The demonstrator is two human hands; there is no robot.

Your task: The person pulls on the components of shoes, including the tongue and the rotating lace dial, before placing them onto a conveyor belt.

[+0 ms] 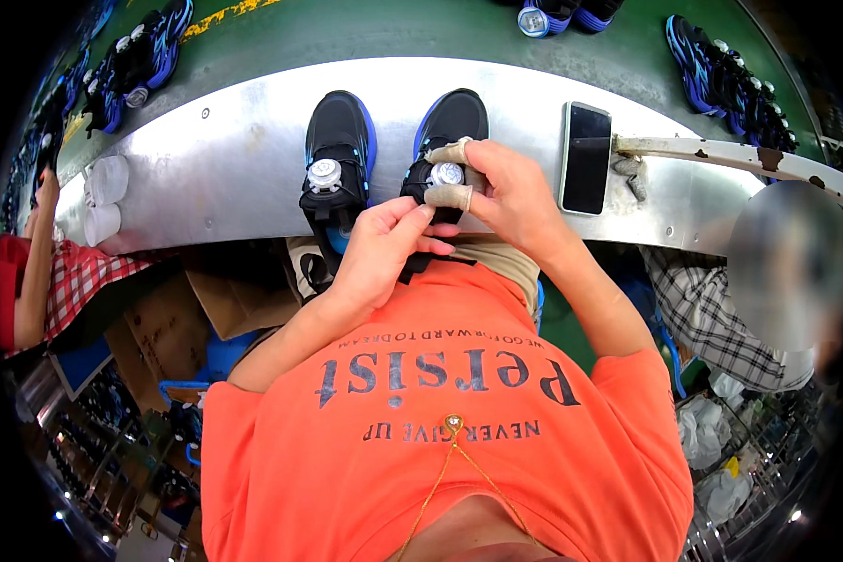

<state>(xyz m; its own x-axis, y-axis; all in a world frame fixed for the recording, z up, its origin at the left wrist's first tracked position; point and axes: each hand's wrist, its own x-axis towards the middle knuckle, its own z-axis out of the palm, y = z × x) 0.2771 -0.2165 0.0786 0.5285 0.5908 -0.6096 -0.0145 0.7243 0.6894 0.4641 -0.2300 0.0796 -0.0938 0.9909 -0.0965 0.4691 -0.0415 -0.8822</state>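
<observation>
Two black sneakers with blue-purple soles stand side by side on the metal bench, toes pointing away from me. The left sneaker has a round silver-white lacing dial on its tongue, and no hand touches it. My right hand wears pale finger cots on thumb and forefinger, which close around the dial of the right sneaker. My left hand is at this shoe's near end, thumb and forefinger pinched together beside the right thumb. What the pinch holds is too small to make out.
A phone lies on the bench at right, near used finger cots and a chipped white metal bar. White cups stand at left. More sneakers line the green surface beyond. Co-workers sit on both sides.
</observation>
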